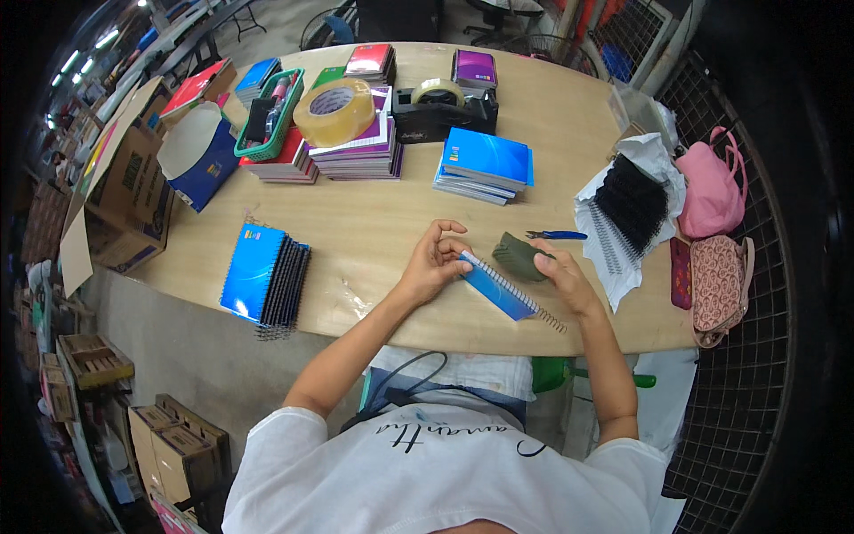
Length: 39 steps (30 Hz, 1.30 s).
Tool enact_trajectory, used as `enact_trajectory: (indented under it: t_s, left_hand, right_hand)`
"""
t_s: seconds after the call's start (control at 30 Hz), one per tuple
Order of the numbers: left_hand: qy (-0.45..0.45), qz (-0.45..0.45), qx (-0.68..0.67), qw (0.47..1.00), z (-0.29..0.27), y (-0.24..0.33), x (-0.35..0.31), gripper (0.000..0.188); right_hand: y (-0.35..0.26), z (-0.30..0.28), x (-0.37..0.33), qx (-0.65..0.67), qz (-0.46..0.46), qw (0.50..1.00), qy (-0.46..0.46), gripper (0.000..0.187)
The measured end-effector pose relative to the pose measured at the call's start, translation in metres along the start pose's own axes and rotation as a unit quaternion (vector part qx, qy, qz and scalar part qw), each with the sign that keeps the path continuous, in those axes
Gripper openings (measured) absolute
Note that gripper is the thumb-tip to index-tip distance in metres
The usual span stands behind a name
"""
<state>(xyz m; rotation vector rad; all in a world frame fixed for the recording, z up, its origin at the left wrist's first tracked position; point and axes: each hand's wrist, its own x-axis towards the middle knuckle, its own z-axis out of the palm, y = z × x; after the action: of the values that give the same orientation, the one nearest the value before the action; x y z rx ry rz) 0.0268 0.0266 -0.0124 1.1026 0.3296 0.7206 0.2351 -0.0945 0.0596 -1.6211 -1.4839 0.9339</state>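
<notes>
In front of me a small blue spiral notebook (pixel 495 291) stands tilted on the table, spine upward. A wire coil (pixel 551 319) runs along its spine, and its loose end sticks out past the right end. My left hand (pixel 434 263) pinches the notebook's left end between thumb and fingers. A dark green folded pad, perhaps cloth (pixel 518 255), is gripped by my right hand (pixel 569 283), just beyond the spine; some of its fingers are hidden. Blue-handled pliers (pixel 559 235) lie behind the pad. Left of me stands a stack of coiled blue notebooks (pixel 260 274).
Blue uncoiled booklets (pixel 485 160), a black tape dispenser (pixel 443 114), purple booklets (pixel 356 160) under a tape roll (pixel 335 112), and a green basket (pixel 271 116) stand at the back. Black coils (pixel 630 203) lie on white paper at right, beside a pink bag (pixel 712 189).
</notes>
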Motion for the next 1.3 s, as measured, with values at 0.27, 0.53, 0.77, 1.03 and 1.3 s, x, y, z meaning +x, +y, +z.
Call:
enact_trajectory:
  t_s: [0.27, 0.53, 0.77, 1.03, 1.3]
  left_hand:
    - [-0.029, 0.032, 0.033, 0.999, -0.005, -0.009, 0.003, 0.032]
    - [-0.054, 0.029, 0.031, 0.998, 0.002, -0.002, -0.002, 0.02]
    - [-0.035, 0.038, 0.04, 0.998, -0.002, -0.007, -0.007, 0.015]
    - [-0.021, 0.04, 0.071, 0.996, -0.002, -0.005, -0.003, 0.014]
    - [-0.021, 0.056, 0.078, 0.995, 0.005, -0.001, -0.01, 0.016]
  right_hand:
    - [0.013, -0.005, 0.003, 0.056, 0.051, 0.997, -0.022, 0.053]
    - [0.026, -0.024, -0.012, 0.419, -0.008, 0.906, -0.052, 0.074]
    - [0.0, -0.011, -0.01, 0.096, 0.017, 0.993, -0.061, 0.057]
    - [0.008, -0.024, -0.015, 0.398, -0.068, 0.912, -0.073, 0.074]
    - [0.014, -0.005, -0.009, 0.272, 0.03, 0.959, -0.071, 0.052]
